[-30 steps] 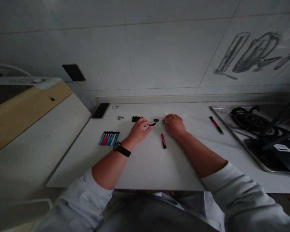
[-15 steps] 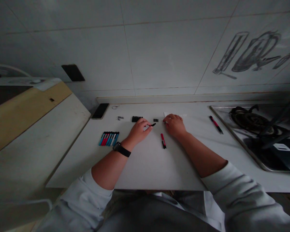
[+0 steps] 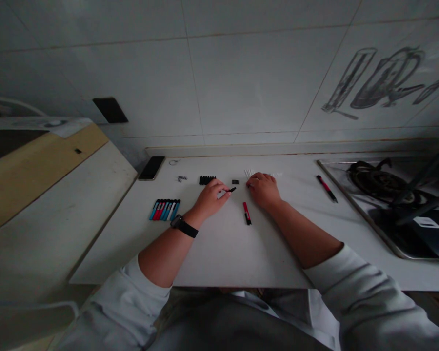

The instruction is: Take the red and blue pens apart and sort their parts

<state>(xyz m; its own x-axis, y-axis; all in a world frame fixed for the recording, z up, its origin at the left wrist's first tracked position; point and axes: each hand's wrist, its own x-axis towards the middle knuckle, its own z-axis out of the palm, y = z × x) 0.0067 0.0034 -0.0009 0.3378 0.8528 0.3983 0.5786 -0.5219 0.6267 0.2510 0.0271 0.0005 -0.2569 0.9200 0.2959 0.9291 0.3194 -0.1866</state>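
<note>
Between the fingertips of my left hand (image 3: 211, 196) is a small black pen part (image 3: 232, 189), pointing right. My right hand (image 3: 263, 189) rests palm down with bent fingers beside thin white sticks (image 3: 249, 173); whatever its fingertips pinch is too small to name. Small black pieces (image 3: 235, 182) lie between the hands. A row of black caps (image 3: 206, 180) sits just behind my left hand. Nearer to me, a red and black pen body (image 3: 247, 213) lies on the white table (image 3: 234, 258). Colored pen barrels (image 3: 164, 209) are lined up left of my left hand.
Small metal pieces (image 3: 181, 178), a ring (image 3: 173, 162) and a phone (image 3: 152, 168) lie at the back left. A red and black pen (image 3: 327, 188) is on the right, beside a stove (image 3: 388, 195). The tiled wall (image 3: 241, 87) stands behind.
My right hand has shifted very slightly, and more of the white sticks show behind its fingers. My left hand still holds the black part in nearly the same place.
</note>
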